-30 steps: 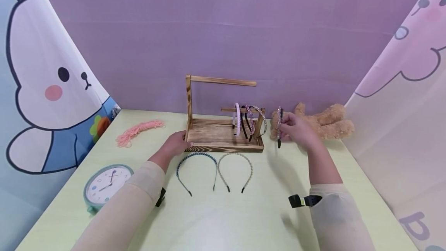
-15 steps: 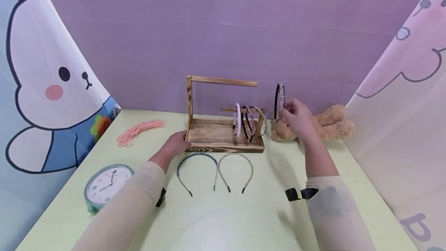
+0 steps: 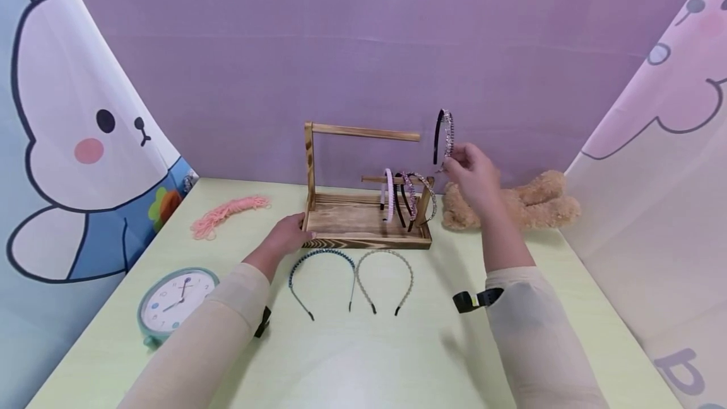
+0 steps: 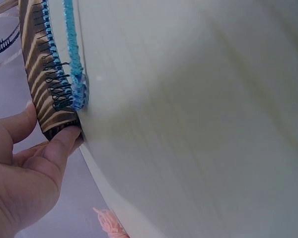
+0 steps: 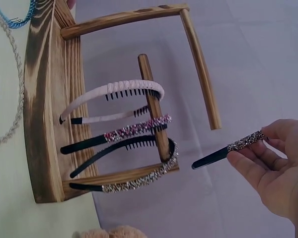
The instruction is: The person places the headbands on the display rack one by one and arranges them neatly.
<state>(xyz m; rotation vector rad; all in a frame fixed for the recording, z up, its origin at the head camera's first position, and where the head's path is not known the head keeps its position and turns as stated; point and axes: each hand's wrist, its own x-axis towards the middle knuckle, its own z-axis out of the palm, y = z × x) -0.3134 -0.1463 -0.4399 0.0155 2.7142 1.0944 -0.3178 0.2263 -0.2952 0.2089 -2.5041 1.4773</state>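
Observation:
My right hand [image 3: 476,175] pinches a black headband with glittering stones [image 3: 446,134], held up in the air right of the wooden rack [image 3: 363,243]. In the right wrist view that headband [image 5: 246,142] is close to the free end of the rack's upper bar [image 5: 201,69]. My left hand [image 3: 286,234] grips the left end of the rack's base. On the lower bar [image 5: 151,106] hang a pale pink headband [image 5: 94,94], a pink-stoned one [image 5: 134,130] and a glittering one [image 5: 139,183]. A blue headband [image 3: 320,251] and a pearly one [image 3: 385,251] lie before the rack.
A bundle of pink yarn [image 3: 227,213] lies at the back left of the table [image 3: 363,358]. Nearer the front left is a green-rimmed clock [image 3: 177,300]. A brown plush toy [image 3: 539,204] lies at the back right, and a purple cloth [image 3: 363,49] hangs behind.
My right hand has raised the stone-covered headband from beside the plush toy and brought it up and left, towards the upper bar. The left hand stays on the rack.

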